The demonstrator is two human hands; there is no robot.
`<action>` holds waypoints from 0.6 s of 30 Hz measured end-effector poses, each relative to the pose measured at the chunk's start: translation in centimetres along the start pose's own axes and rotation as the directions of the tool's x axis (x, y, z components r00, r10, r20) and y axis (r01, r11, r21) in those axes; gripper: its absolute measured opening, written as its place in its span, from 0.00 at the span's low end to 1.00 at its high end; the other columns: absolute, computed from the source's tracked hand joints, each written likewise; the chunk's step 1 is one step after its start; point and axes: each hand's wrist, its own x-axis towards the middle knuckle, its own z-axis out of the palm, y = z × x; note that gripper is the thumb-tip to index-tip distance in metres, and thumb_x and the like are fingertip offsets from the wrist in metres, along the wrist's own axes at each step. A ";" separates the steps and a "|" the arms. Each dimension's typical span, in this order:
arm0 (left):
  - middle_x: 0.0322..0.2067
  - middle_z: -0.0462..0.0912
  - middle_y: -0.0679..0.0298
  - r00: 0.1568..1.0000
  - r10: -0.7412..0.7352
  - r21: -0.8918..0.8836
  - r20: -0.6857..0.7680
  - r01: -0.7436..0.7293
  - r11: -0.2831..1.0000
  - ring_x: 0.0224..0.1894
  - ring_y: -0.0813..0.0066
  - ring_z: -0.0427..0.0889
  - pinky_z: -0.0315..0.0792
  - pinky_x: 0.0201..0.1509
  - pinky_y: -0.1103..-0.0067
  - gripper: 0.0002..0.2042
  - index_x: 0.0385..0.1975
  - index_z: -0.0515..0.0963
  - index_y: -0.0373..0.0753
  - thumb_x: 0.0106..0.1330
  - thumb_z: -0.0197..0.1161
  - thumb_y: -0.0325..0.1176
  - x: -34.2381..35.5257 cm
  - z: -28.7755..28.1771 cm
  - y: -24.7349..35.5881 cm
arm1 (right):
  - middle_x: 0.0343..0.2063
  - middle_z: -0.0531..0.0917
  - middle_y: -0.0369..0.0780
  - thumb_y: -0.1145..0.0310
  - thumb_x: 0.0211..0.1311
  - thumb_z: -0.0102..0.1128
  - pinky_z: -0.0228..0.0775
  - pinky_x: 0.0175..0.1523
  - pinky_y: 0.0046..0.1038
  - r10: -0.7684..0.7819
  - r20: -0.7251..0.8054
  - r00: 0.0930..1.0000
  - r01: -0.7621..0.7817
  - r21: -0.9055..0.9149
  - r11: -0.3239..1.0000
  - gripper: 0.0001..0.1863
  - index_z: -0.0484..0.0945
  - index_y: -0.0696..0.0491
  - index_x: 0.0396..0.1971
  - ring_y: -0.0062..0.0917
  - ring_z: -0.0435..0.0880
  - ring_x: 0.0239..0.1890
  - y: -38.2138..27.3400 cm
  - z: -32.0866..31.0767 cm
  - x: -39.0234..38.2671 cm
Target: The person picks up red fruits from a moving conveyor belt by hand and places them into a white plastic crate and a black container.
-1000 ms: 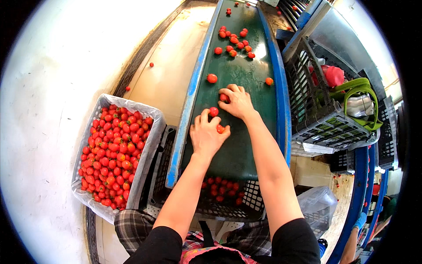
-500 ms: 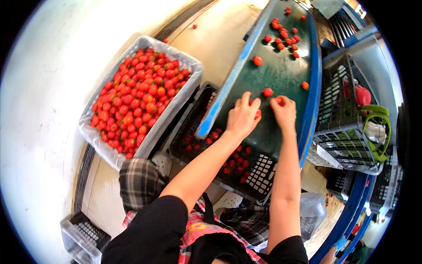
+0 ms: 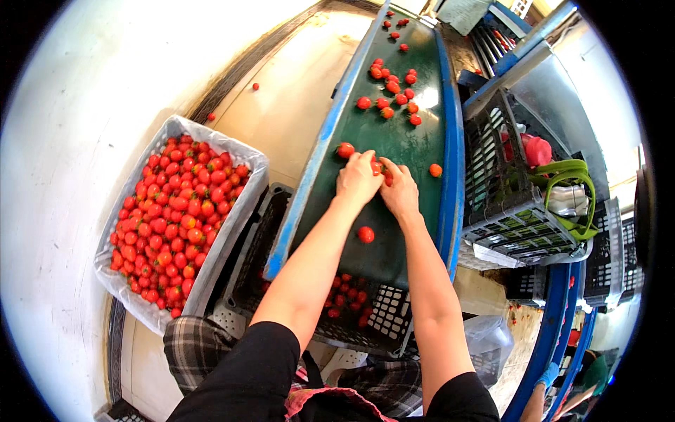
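Both of my hands meet over the green conveyor belt (image 3: 383, 257). My left hand (image 3: 358, 184) has its fingers curled around a small red tomato (image 3: 376, 168) at the thumb side. Touching it or nearly so, my right hand (image 3: 401, 193) is closed with its fingertips bent in; a bit of red tomato shows there, partly hidden. A loose tomato (image 3: 344, 150) lies on the belt just left of my left fingers. Nearer to me, another tomato (image 3: 365, 234) rests between my forearms. An orange-red tomato (image 3: 436, 170) sits by the right rail.
On the left stands a lined crate (image 3: 249, 204) heaped with tomatoes. Below the belt's near end, a black crate (image 3: 390, 313) holds several more. Farther up the belt lies a tomato cluster (image 3: 394, 88). At right, a black crate (image 3: 503, 190) carries a green-handled bag. A co-worker's gloved hand (image 3: 548, 375) shows lower right.
My view has shifted, moving the belt leftward in the picture. My hands, apart before, have come together. One loose tomato now lies on the near part of the belt, between my forearms.
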 end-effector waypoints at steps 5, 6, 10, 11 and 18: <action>0.25 0.77 0.67 0.947 -0.175 -0.716 0.271 0.319 0.621 0.18 0.81 0.73 0.67 0.16 0.83 0.17 0.48 0.72 0.41 0.57 0.58 0.33 1.4 0.0 0.8 | 0.27 0.83 0.38 0.68 0.52 0.56 0.70 0.35 0.22 0.181 -0.068 0.981 -0.089 0.669 0.738 0.13 0.81 0.53 0.39 0.18 0.77 0.27 0.5 0.0 2.2; 0.25 0.77 0.67 0.952 -0.124 -0.772 0.279 0.299 0.562 0.18 0.81 0.73 0.67 0.16 0.83 0.17 0.47 0.72 0.41 0.57 0.58 0.32 0.7 -0.7 1.2 | 0.27 0.82 0.35 0.69 0.54 0.56 0.70 0.35 0.19 0.198 -0.088 0.976 -0.074 0.722 0.688 0.13 0.81 0.53 0.39 0.14 0.76 0.27 -0.5 -0.3 1.8; 0.29 0.77 0.69 0.987 -0.011 -0.800 0.158 0.135 0.584 0.22 0.85 0.72 0.66 0.18 0.86 0.15 0.45 0.73 0.43 0.59 0.60 0.38 -3.4 -11.4 1.7 | 0.32 0.83 0.37 0.69 0.61 0.53 0.71 0.35 0.18 0.146 -0.195 0.970 0.096 0.858 0.504 0.11 0.79 0.58 0.39 0.17 0.78 0.31 -13.1 -3.5 -0.4; 0.30 0.76 0.69 0.994 0.012 -0.758 0.105 0.072 0.649 0.23 0.86 0.72 0.65 0.19 0.87 0.16 0.45 0.73 0.42 0.60 0.59 0.41 -4.8 -15.7 2.6 | 0.32 0.82 0.44 0.66 0.58 0.55 0.72 0.44 0.26 0.069 -0.244 0.967 0.175 0.839 0.515 0.13 0.79 0.60 0.37 0.28 0.80 0.36 -17.0 -4.7 -1.1; 0.50 0.70 0.52 0.734 0.103 0.681 -0.671 0.556 0.476 0.51 0.67 0.72 0.72 0.48 0.71 0.31 0.58 0.60 0.33 0.59 0.61 0.44 -11.1 -37.6 -9.4 | 0.61 0.50 0.59 0.49 0.45 0.67 0.43 0.63 0.53 0.036 -0.154 0.987 -0.006 0.190 0.982 0.47 0.53 0.48 0.63 0.51 0.48 0.65 -16.2 -7.5 -11.5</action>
